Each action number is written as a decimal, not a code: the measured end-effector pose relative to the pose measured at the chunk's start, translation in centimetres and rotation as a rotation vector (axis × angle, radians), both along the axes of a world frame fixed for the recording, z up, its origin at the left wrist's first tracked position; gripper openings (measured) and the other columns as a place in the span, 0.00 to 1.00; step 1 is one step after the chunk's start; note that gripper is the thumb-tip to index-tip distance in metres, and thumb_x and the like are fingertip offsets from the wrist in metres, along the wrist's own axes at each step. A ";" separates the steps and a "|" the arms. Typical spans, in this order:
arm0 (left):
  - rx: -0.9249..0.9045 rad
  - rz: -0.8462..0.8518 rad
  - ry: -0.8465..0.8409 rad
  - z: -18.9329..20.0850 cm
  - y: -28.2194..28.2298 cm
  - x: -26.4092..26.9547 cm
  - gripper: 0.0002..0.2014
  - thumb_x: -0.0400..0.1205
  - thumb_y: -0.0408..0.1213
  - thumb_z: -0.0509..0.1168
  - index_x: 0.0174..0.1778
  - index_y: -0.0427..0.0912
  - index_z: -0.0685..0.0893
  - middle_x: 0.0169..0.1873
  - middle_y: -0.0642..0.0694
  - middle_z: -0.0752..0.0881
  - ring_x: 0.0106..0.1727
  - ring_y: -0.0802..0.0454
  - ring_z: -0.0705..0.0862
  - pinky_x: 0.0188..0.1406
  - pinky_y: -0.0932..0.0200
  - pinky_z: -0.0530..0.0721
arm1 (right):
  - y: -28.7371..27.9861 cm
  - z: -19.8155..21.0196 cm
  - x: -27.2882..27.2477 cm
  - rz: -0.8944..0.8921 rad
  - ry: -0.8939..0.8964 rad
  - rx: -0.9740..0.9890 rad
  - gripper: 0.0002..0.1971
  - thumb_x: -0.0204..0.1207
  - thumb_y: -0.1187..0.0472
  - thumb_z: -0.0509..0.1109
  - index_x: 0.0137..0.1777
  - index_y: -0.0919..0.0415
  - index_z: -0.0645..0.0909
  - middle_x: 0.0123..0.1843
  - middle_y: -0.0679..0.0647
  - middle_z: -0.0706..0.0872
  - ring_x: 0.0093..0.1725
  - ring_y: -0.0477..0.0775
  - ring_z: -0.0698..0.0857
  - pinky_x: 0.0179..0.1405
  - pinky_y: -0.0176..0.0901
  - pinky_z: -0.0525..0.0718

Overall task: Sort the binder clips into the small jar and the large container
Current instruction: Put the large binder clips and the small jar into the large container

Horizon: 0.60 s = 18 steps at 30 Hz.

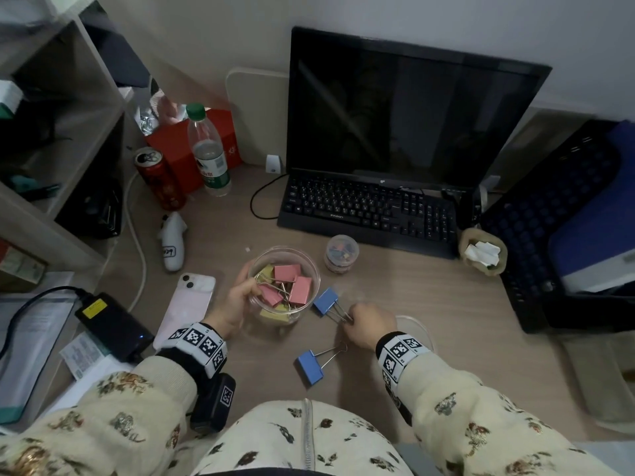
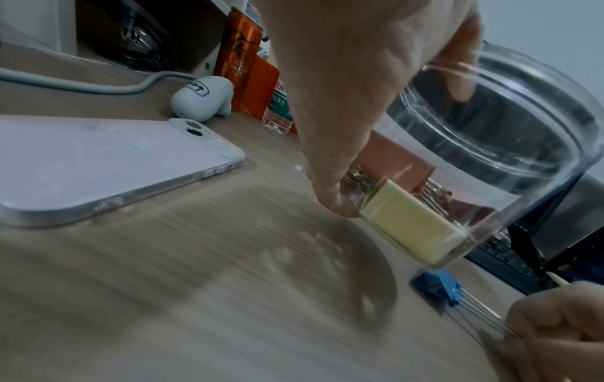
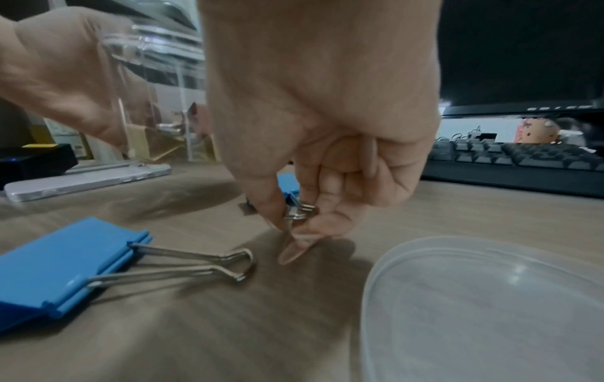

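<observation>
The blue clip (image 1: 325,301) lies on the counter (image 1: 429,304) at 4 o'clock from the container (image 1: 311,266), just beside it. It looks light, stiff and sprung; the steel wire loops are the handle, though thin and likely slippery. The right hand (image 1: 369,324) pinches those loops between thumb and fingertips, the other fingers curled. The left hand (image 1: 237,304) wraps the clear container's wall, tilting it. A second clip (image 1: 309,366) lies at 6 o'clock. The jar (image 1: 341,254) stands at 2 o'clock.
</observation>
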State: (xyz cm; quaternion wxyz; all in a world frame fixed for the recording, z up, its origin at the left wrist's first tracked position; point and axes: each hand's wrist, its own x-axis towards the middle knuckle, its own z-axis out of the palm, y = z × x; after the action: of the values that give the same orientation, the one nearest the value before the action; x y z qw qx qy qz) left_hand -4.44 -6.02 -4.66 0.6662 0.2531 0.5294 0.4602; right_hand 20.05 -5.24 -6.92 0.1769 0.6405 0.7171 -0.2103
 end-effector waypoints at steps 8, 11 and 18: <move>0.040 -0.057 0.049 0.0 -0.1 2.1 0.35 0.57 0.31 0.58 0.65 0.42 0.76 0.51 0.46 0.82 0.48 0.52 0.82 0.38 0.60 0.83 | 1.1 3.3 2.3 -0.214 0.283 0.269 0.23 0.84 0.47 0.60 0.26 0.52 0.68 0.34 0.58 0.83 0.37 0.65 0.84 0.33 0.51 0.80; 0.058 -0.065 0.020 0.3 0.0 3.1 0.36 0.57 0.29 0.57 0.67 0.38 0.73 0.49 0.46 0.81 0.46 0.53 0.81 0.31 0.68 0.84 | 0.8 5.8 2.7 -0.228 0.280 0.492 0.20 0.85 0.48 0.58 0.32 0.55 0.73 0.34 0.56 0.83 0.34 0.59 0.77 0.31 0.47 0.66; -0.010 -0.081 0.021 -1.5 0.2 3.9 0.33 0.60 0.29 0.59 0.65 0.39 0.79 0.55 0.45 0.85 0.53 0.46 0.84 0.33 0.63 0.85 | 2.0 6.6 1.6 -0.014 0.709 0.611 0.18 0.81 0.47 0.64 0.38 0.58 0.85 0.32 0.48 0.85 0.32 0.49 0.81 0.33 0.47 0.79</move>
State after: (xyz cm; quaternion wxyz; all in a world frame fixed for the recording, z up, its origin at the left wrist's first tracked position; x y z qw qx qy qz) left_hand -0.50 -5.81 -6.18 0.6800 0.2760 0.5279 0.4275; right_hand 21.62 -3.27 -0.28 -0.2772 0.5565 0.7582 -0.1966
